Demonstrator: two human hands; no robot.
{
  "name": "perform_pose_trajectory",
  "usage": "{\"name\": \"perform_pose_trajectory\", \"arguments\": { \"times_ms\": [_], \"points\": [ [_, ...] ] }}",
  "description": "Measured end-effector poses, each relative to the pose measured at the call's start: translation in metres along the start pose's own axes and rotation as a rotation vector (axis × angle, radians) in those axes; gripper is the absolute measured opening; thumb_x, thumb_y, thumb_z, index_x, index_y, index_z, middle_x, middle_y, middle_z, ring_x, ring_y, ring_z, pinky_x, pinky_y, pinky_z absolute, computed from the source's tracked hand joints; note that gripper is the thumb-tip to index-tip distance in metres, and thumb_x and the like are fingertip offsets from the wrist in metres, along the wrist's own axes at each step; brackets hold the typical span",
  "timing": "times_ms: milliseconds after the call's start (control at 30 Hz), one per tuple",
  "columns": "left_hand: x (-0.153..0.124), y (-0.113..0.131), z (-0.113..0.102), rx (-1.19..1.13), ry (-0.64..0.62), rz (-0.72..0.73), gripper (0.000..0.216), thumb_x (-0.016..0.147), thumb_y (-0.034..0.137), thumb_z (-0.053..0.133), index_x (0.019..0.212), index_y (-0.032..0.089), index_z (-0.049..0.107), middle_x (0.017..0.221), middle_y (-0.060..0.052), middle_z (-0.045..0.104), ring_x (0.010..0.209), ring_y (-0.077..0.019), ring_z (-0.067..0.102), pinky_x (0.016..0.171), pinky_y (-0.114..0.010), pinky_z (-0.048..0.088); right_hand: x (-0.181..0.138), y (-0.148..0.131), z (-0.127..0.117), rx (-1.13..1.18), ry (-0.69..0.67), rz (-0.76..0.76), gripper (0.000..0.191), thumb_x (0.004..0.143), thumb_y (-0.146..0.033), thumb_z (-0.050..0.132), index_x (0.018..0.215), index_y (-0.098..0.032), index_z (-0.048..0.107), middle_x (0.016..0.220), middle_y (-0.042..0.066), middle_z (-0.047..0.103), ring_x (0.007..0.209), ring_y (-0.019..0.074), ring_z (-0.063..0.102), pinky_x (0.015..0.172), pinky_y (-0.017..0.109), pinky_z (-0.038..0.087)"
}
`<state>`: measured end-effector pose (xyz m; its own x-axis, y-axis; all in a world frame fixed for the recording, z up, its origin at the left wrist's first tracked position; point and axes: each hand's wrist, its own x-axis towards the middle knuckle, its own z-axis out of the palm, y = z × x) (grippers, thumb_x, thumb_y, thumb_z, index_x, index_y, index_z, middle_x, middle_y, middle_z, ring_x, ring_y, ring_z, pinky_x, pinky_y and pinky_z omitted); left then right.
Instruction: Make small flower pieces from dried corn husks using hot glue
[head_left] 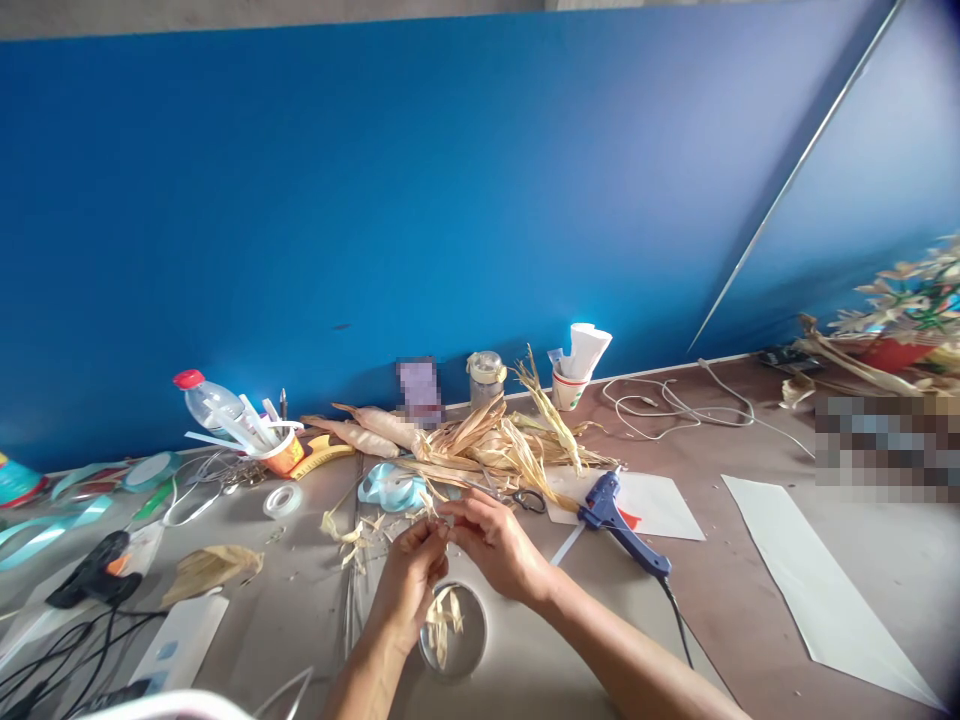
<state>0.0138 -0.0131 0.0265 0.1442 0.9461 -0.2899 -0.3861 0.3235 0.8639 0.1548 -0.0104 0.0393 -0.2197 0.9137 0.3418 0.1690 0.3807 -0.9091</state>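
as left hand [415,560] and right hand [495,545] pinch, a small pale piece [443,522] sits mid-grip.

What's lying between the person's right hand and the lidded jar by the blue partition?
In the head view, a heap of dried husks lies between the right hand and the lidded jar; a black loop handle shows at the heap's near edge.

Twelve o'clock from the left hand [416,555] and right hand [491,540] is jammed with dry husks [487,448], and at three the blue glue gun [634,540] blocks the way! Six has a round rim [485,638], but eight opens onto bare tabletop [292,620], just thin dark lines [349,600] crossing.
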Motion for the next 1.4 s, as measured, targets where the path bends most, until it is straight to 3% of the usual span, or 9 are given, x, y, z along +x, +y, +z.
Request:
{"name": "perform_pose_trajectory", "arguments": {
  "times_ms": [200,467,567,667,767,867,1000,1167,1400],
  "points": [
    [0.001,0.0,-0.005,-0.022,-0.153,-0.12,0.026,0.061,0.029,0.075,0.061,0.014,0.054,0.046,0.011,0.025,0.042,-0.0031,0.014,0.041,-0.018,0.015,0.0,-0.003,-0.002,-0.14,-0.039,-0.028,0.02,0.082,-0.011,0.049,0.077,-0.019,0.066,0.076,0.003,0.061,0.073,0.0145,0.057,0.069,0.025,0.044],
    [-0.002,0.0,-0.005,-0.02,-0.163,-0.122,0.026,0.063,0.026,0.074,0.059,0.014,0.052,0.047,0.01,0.027,0.042,-0.0025,0.017,0.041,-0.016,0.018,-0.002,0.007,0.002,-0.292,0.034,-0.032,0.02,0.084,-0.018,0.047,0.064,-0.018,0.051,0.067,0.001,0.053,0.062,0.0127,0.049,0.058,0.023,0.037],
    [-0.002,0.001,-0.004,-0.024,-0.137,-0.103,0.026,0.062,0.026,0.075,0.059,0.014,0.053,0.048,0.009,0.029,0.042,-0.0021,0.018,0.041,-0.016,0.019,-0.002,0.009,0.001,-0.109,0.059,0.061,0.022,0.085,-0.031,0.05,0.068,-0.017,0.052,0.066,0.001,0.053,0.061,0.0124,0.048,0.057,0.023,0.037],
    [-0.001,0.003,-0.003,-0.018,-0.091,-0.084,0.027,0.059,0.028,0.077,0.058,0.014,0.054,0.048,0.009,0.031,0.041,-0.0019,0.019,0.04,-0.017,0.02,-0.002,0.009,0.0,0.193,-0.003,0.208,0.025,0.082,-0.04,0.054,0.079,-0.015,0.056,0.066,0.0,0.054,0.059,0.0109,0.047,0.054,0.022,0.037],
    [-0.001,0.002,-0.002,0.01,-0.056,-0.08,0.028,0.058,0.03,0.077,0.058,0.014,0.054,0.048,0.009,0.033,0.041,-0.002,0.022,0.04,-0.017,0.02,-0.001,0.007,-0.001,0.32,-0.047,0.303,0.016,0.078,-0.03,0.058,0.079,-0.014,0.058,0.063,-0.002,0.053,0.056,0.0095,0.046,0.053,0.021,0.037],
    [0.0,0.001,-0.002,0.03,-0.06,-0.079,0.028,0.058,0.03,0.077,0.058,0.014,0.054,0.048,0.009,0.033,0.041,-0.0021,0.022,0.041,-0.017,0.018,0.0,0.003,0.0,0.269,-0.037,0.326,0.006,0.075,-0.017,0.054,0.075,-0.015,0.06,0.059,-0.003,0.052,0.054,0.009,0.046,0.052,0.021,0.036],
    [0.0,-0.001,-0.001,0.07,-0.064,-0.045,0.03,0.057,0.032,0.078,0.056,0.014,0.053,0.045,0.009,0.032,0.04,-0.0022,0.02,0.04,-0.018,0.015,0.0,0.001,0.0,0.11,-0.003,0.312,0.01,0.074,-0.013,0.052,0.069,-0.016,0.061,0.056,-0.003,0.053,0.053,0.0098,0.047,0.052,0.021,0.037],
    [0.002,-0.001,-0.001,0.079,-0.035,-0.05,0.032,0.054,0.033,0.079,0.055,0.013,0.054,0.044,0.009,0.034,0.039,-0.0017,0.02,0.039,-0.018,0.015,0.0,0.002,0.0,-0.088,0.038,0.17,0.012,0.077,-0.014,0.054,0.068,-0.017,0.061,0.066,0.0,0.059,0.062,0.0123,0.053,0.059,0.023,0.04],
    [0.001,-0.002,-0.002,-0.058,-0.043,-0.117,0.032,0.053,0.029,0.081,0.055,0.014,0.054,0.042,0.011,0.029,0.039,-0.0007,0.019,0.039,-0.015,0.018,-0.001,0.001,0.001,-0.186,0.03,0.052,0.015,0.08,-0.011,0.049,0.068,-0.017,0.056,0.072,0.001,0.059,0.068,0.0135,0.053,0.065,0.024,0.039]
  ]
}}
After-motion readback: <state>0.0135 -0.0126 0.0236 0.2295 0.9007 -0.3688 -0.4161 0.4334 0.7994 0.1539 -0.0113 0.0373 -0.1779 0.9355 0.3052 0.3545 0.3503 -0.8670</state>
